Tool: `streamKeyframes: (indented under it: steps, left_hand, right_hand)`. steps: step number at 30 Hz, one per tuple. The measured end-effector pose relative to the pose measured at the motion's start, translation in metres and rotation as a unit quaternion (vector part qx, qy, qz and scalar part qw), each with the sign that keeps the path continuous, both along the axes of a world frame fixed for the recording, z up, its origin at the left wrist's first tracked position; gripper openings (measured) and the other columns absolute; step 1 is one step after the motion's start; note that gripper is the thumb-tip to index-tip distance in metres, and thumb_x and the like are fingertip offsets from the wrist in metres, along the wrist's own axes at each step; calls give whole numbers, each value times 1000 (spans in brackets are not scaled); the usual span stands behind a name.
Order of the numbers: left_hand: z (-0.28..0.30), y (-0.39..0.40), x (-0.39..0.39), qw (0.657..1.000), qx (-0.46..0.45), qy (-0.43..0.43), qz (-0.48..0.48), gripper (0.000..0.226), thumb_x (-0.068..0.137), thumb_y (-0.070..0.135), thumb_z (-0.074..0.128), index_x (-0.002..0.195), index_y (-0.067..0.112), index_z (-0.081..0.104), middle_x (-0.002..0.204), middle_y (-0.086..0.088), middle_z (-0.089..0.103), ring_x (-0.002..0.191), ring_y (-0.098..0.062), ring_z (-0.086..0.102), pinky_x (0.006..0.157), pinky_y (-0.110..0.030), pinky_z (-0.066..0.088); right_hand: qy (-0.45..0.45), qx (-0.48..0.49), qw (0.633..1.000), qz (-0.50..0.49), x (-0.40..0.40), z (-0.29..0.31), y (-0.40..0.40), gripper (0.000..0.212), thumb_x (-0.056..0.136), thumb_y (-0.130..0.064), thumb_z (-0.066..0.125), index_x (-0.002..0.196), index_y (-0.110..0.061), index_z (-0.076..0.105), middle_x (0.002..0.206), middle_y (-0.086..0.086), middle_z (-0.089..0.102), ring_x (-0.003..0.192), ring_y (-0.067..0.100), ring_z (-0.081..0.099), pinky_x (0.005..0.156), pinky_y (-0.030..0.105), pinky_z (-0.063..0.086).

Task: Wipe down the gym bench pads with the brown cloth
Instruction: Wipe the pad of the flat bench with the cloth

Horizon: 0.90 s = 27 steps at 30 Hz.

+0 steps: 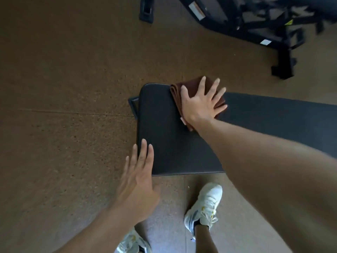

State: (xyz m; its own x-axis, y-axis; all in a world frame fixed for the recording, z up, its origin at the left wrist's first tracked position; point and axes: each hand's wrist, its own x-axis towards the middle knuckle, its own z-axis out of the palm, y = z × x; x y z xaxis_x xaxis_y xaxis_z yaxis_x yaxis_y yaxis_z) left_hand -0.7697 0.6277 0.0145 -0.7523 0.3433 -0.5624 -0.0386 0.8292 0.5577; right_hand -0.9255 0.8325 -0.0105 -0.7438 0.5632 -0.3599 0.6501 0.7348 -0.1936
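Head view, from the left: the left hand (138, 181) lies flat, fingers straight, on the near-left corner of the gym bench pad (164, 128), probably to brace the person. Further right, the right hand (200, 101), fingers spread wide, presses the folded brown cloth (184, 86) onto the pad's far edge, likely for even wiping pressure.

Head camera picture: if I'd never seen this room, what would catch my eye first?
Probably the right hand, fingers spread flat on a folded brown cloth at the far corner of the black bench pad in mid-frame. Next, the left hand, open, with fingertips at the pad's near left edge. White sneakers stand below on the brown speckled floor.
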Motion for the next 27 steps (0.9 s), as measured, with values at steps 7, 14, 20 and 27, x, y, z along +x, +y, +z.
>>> streamKeyframes:
  steps: [7, 14, 20, 27]
  left_hand:
    - [6, 20, 7, 997, -63, 47, -4, 106, 95, 36, 54, 152, 21, -34, 156, -2, -49, 141, -19, -48, 119, -38, -28]
    - [15, 69, -39, 992, -84, 65, -69, 127, 87, 44, 71, 151, 26, -37, 155, -5, -50, 142, -26, -47, 122, -51, -21]
    - [0, 102, -48, 989, -126, -4, -80, 161, 54, 81, 77, 145, 30, -45, 148, -10, -58, 136, -34, -53, 116, -59, -25]
    - [2, 116, -52, 976, -189, -60, -92, 170, 47, 85, 76, 135, 25, -56, 135, -15, -67, 128, -40, -59, 116, -65, -21]
  right_hand:
    - [77, 28, 982, 168, 111, -7, 12, 67, 104, -62, 26, 165, -37, 19, 175, -16, -2, 162, 23, -13, 126, 66, -2]
    - [-18, 27, 997, 67, 182, -5, 11, 79, 97, -75, 15, 166, -37, 3, 171, -16, -21, 159, 22, -25, 127, 62, -8]
    - [31, 12, 998, 57, 29, -9, 72, 76, 100, -71, 23, 166, -37, 8, 175, -12, -10, 159, 28, -21, 124, 66, -11]
    - [80, 29, 984, 158, 140, -4, 93, 67, 102, -53, 38, 164, -34, 24, 175, -11, 7, 162, 24, -8, 128, 61, 4]
